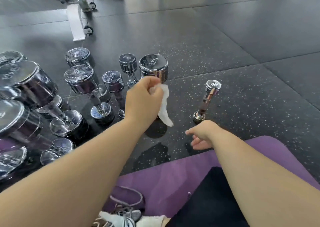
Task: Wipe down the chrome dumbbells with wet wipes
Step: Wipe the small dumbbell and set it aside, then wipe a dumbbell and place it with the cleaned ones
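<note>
Gripping wet wipe [164, 109] in my left hand [143, 97], 5KG dumbbell [153, 65] just beyond it; right hand [202, 133] relaxed, empty, near small dumbbell [207, 98].

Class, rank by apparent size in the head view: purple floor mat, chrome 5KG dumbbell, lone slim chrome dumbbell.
1. purple floor mat, nearest the camera
2. chrome 5KG dumbbell
3. lone slim chrome dumbbell

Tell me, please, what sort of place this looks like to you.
Most likely a gym: chrome dumbbells marked in kilograms stand on a speckled rubber floor, with a white wheeled equipment frame behind them.
</note>
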Demonstrator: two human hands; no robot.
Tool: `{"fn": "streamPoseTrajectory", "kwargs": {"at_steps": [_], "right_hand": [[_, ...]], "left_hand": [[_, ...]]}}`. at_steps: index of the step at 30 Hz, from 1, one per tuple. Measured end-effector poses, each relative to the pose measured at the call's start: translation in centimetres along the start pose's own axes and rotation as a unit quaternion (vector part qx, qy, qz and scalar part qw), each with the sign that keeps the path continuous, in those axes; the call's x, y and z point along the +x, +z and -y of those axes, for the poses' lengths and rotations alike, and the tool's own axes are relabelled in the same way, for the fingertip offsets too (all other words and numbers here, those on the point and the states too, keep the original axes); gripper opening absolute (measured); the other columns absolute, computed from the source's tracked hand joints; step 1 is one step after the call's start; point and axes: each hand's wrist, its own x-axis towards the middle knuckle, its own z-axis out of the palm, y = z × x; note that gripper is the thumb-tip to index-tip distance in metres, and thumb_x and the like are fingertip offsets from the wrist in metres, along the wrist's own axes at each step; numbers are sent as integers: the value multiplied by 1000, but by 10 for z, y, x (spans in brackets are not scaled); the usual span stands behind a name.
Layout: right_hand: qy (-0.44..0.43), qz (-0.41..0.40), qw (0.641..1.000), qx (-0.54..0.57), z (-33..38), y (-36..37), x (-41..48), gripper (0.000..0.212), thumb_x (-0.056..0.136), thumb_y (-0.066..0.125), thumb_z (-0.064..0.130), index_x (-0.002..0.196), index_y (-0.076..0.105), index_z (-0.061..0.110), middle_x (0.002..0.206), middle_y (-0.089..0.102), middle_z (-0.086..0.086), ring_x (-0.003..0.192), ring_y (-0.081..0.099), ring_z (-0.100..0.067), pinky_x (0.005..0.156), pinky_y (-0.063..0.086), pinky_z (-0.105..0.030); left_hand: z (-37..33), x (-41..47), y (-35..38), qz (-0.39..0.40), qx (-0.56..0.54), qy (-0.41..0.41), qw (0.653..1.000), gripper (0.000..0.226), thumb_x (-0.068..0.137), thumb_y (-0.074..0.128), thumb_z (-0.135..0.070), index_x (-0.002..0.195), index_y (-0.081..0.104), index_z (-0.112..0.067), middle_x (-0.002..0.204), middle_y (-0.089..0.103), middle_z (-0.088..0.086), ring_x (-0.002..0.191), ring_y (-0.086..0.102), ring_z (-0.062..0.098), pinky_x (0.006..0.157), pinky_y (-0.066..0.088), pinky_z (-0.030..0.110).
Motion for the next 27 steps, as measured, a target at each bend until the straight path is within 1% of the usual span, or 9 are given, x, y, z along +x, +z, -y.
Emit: {"fn": "streamPoseTrajectory", "kwargs": {"at_steps": [3,5,8,11,14,18,22,25,27], "right_hand": [[-144,-7,989,-23,24,18,-15,23,89,71,22,95,61,2,87,67,-14,78,65,-28,80,56,-38],[-254,-91,959,-83,51,28,-21,40,88,70,31,120,59,10,102,63,-4,95,60,-24,83,46,-32],[-329,-107,938,10,95,36,-21,55,87,68,30,135,45,19,114,55,6,105,55,-17,83,39,-27],[-330,-72,937,85,122,45,-5,44,81,68,24,121,53,12,105,66,-1,89,63,-17,72,48,-27],[-305,-29,949,76,125,59,14,20,91,55,7,108,61,-1,79,61,-3,60,53,-9,51,40,-20],[-345,-75,931,-91,133,66,17,28,101,41,5,124,56,0,98,56,-5,84,48,-19,68,35,-23],[-329,-110,931,-109,121,68,-2,31,102,39,11,132,50,11,128,59,-7,110,53,-24,84,40,-24],[-333,-95,938,11,84,68,-19,36,100,50,11,135,46,12,114,53,3,95,45,-14,69,33,-10],[-335,-78,938,42,61,67,-30,41,97,56,6,136,46,5,116,56,-7,83,42,-8,56,34,-3]], "left_hand": [[-8,5,-12,-20,32,49,998,38,89,53,-10,122,61,-27,110,63,-14,95,58,7,91,46,22],[-9,12,-20,-37,39,59,997,38,87,54,-10,120,61,-27,114,63,-10,93,58,10,92,47,25],[-4,23,-32,-63,22,52,996,34,86,53,-9,113,64,-28,109,65,-8,88,57,11,83,46,24],[6,34,-38,-74,1,24,997,32,86,51,-8,106,65,-29,90,63,-4,67,52,9,63,41,18],[14,38,-34,-85,-20,2,996,29,86,50,-6,96,64,-29,73,58,-4,49,43,1,47,33,9],[14,41,-27,-104,-30,19,994,26,89,50,-10,97,64,-30,80,61,-11,63,50,2,58,36,13],[13,38,-34,-115,-23,39,992,24,91,52,-14,103,66,-29,85,65,-13,69,55,0,67,41,11],[14,24,-40,-82,-4,42,996,21,93,54,-18,101,66,-33,74,62,-16,58,51,-2,60,41,10],[11,13,-40,-35,10,39,999,19,93,55,-20,97,67,-34,66,59,-15,51,47,0,57,41,17]]}}
